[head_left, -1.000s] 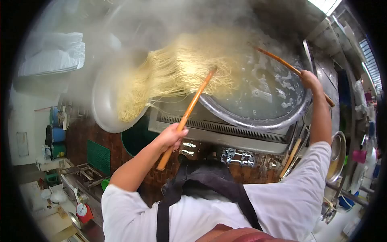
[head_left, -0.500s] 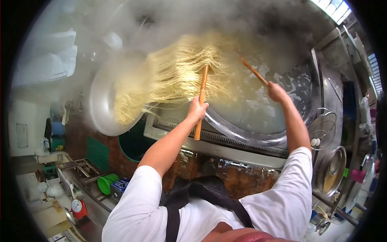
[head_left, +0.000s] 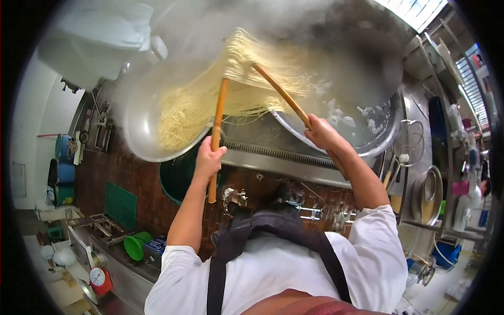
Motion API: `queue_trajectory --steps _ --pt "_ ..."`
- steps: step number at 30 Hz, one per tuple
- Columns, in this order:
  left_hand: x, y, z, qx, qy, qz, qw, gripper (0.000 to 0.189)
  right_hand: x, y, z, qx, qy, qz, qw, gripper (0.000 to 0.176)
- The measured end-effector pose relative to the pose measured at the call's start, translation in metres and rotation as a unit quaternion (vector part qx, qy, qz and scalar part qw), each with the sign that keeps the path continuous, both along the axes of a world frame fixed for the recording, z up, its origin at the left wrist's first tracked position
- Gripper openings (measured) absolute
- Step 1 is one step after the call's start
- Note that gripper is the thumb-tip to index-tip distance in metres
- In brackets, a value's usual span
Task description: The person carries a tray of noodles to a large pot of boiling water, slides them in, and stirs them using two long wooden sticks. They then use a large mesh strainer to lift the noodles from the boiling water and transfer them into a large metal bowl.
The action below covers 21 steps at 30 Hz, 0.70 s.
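Note:
My left hand is wrapped around a long wooden stick, held nearly upright in view with its upper end in the noodles. My right hand grips a second wooden stick, slanting up to the left into the same bundle. Pale yellow noodles hang raised over the stick tips. They stretch from the big steaming wok of cloudy water on the right to a wide metal bowl on the left, where a heap of noodles lies. Steam blurs the far side.
A metal counter with a slotted drain runs along the wok's near side. Below the bowl stands a dark green tub. Wire strainers and a metal pot are at right; a green bucket and red scale at lower left.
Both hands have moved left. The right stick has swung from over the wok into the noodles, which are now lifted higher and bunched nearer the bowl.

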State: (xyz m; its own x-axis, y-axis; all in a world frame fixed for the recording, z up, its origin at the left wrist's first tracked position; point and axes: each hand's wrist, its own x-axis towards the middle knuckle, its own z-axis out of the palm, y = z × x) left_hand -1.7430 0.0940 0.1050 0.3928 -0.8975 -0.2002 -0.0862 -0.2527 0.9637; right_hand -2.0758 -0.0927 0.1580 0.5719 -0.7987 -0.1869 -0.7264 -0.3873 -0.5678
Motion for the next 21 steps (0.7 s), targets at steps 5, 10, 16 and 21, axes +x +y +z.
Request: queue_trajectory --steps 5,10,16,21 --pt "0.087 0.08 0.063 0.022 0.037 0.056 0.997 0.039 0.122 0.079 0.065 -0.067 0.002 0.058 0.996 0.025" --pt "0.144 0.132 0.048 0.027 0.021 0.1 0.994 0.041 0.223 0.118 0.049 0.017 0.065 0.07 0.995 0.029" --pt "0.231 0.174 -0.089 0.162 -0.222 0.081 0.958 0.05 0.225 0.095 -0.032 -0.097 0.154 0.18 0.967 0.021" --pt "0.291 0.272 -0.05 0.266 -0.397 -0.075 0.875 0.057 0.053 0.028 -0.017 -0.094 0.232 0.111 0.962 0.017"
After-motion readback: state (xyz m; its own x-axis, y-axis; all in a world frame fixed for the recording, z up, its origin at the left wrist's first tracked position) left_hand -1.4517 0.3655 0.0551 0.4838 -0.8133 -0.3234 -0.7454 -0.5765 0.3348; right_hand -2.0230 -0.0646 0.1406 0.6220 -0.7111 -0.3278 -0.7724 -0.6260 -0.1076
